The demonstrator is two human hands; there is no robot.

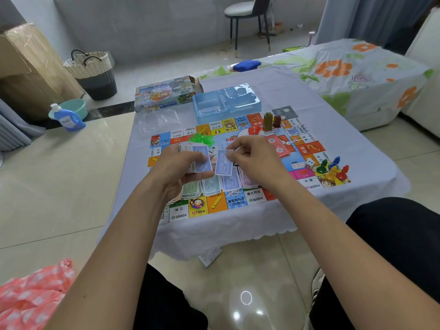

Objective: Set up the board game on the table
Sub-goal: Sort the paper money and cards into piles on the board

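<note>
Left hand grips a stack of notes; right hand pinches a blue "200" note above the "DESTINY" board

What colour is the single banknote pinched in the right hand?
Blue, on the banknote in the right hand; head view.

Place: a home living room.
Signs: glossy tiled floor, woven laundry basket, detergent bottle, dining chair, floral-covered sofa.
</note>
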